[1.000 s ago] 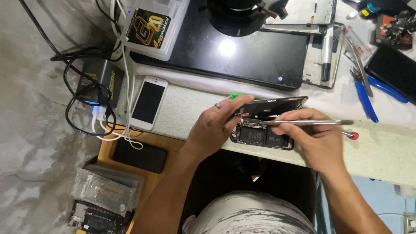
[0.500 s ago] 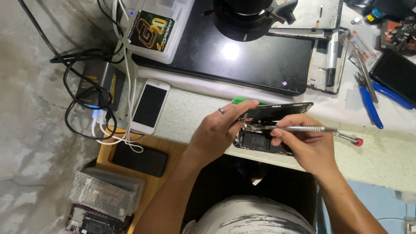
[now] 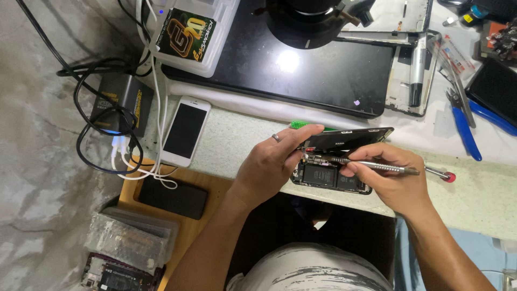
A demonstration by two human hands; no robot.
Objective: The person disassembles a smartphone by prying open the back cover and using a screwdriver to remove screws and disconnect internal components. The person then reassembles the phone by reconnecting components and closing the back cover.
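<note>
An opened smartphone point(image 3: 328, 177) lies on the speckled bench top, its battery and boards showing. My left hand point(image 3: 272, 161), a ring on one finger, holds the phone's lifted black screen panel point(image 3: 350, 138) tilted up over the body. My right hand point(image 3: 393, 180) grips a slim metal screwdriver point(image 3: 385, 166) with a red end cap, its tip down among the parts at the phone's upper left. A green tool point(image 3: 301, 124) pokes out behind my left fingers.
A white phone point(image 3: 184, 131) lies to the left, a black phone point(image 3: 173, 198) on a wooden shelf below. A large black mat point(image 3: 301, 75) with a round black base sits behind. Blue pliers point(image 3: 464, 131), a phone frame point(image 3: 414, 70), a charger box with cables point(image 3: 121, 102).
The view has shifted slightly. My hands stay on the phone; the screwdriver tip has moved a little leftward into the phone's upper part, with the screen held raised throughout.
</note>
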